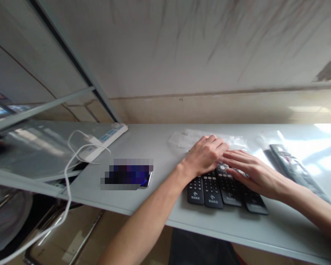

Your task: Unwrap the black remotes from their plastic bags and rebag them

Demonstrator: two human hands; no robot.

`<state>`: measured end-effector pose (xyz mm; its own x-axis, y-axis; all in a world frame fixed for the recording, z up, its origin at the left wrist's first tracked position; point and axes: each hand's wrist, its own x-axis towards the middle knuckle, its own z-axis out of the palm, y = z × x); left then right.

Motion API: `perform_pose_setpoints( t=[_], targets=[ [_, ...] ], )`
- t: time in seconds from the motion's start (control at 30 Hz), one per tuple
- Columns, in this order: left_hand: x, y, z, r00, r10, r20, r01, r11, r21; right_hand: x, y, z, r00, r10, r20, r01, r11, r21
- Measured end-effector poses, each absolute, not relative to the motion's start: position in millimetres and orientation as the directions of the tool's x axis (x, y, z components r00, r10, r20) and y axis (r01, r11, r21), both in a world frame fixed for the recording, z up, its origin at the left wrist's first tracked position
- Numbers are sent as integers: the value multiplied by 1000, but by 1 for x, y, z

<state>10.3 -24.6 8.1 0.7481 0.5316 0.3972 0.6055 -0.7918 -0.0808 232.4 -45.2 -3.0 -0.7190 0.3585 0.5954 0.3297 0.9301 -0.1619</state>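
Several black remote controls lie side by side near the table's front edge, their buttons facing up. My left hand rests over their far ends with its fingers curled; whatever its fingertips touch is hidden. From the right, my right hand reaches across the remotes, palm down, with fingers stretched out and the thumb apart. Its fingertips meet the left hand's fingers. Behind the hands lie clear plastic bags. Farther right, another dark remote lies at a slant, partly in clear plastic.
A phone with a blurred-out screen lies left of my left forearm. Beyond it a white power strip has a white cable running down past the table edge. A metal frame stands at the left, and a wall backs the table.
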Motion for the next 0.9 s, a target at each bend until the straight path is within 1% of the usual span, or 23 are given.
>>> perform_pose_setpoints(
  t=[0.1,0.17,0.2,0.23,0.27,0.3,0.33,0.4,0.47,0.53,0.6,0.63,0.7,0.77,0.9],
  targets=[
    [10,-24,6,716,576,395,640,-767,-42,239,-48,10,-678,319,663,310,941,-136],
    [9,-22,3,694,604,390,656,-754,1,253,-54,21,-565,362,741,380,912,-156],
    [9,-21,1,686,614,389,661,-750,19,264,-59,25,-451,431,781,477,857,-197],
    [9,-21,-1,683,619,388,662,-749,29,276,-64,27,-298,500,813,599,761,-248],
    [10,-20,-2,682,620,387,662,-749,32,290,-70,26,-145,543,827,726,626,-284],
    [10,-20,-4,686,618,385,660,-750,28,304,-76,22,-71,580,811,811,507,-291],
    [10,-20,-5,691,613,384,657,-754,21,318,-82,15,-89,647,757,864,428,-264],
    [11,-20,-6,700,603,381,649,-760,10,344,-92,-7,-89,795,600,928,284,-240],
    [11,-20,-7,703,600,381,645,-764,15,366,-101,-31,-33,873,487,936,198,-291],
    [11,-19,-7,702,601,383,641,-767,31,382,-106,-50,-5,896,445,947,147,-286],
    [9,-19,-7,695,606,387,640,-767,51,391,-109,-58,-27,908,419,949,154,-273],
    [8,-18,-7,692,609,389,640,-766,60,393,-110,-59,-25,915,402,945,152,-288],
    [6,-18,-7,686,612,395,640,-765,73,393,-109,-55,45,937,347,924,93,-372],
    [6,-18,-7,683,612,399,638,-766,83,389,-108,-48,171,946,275,887,-27,-461],
    [6,-18,-7,659,640,396,663,-743,97,378,-104,-30,334,935,123,794,-209,-571]
  ],
)
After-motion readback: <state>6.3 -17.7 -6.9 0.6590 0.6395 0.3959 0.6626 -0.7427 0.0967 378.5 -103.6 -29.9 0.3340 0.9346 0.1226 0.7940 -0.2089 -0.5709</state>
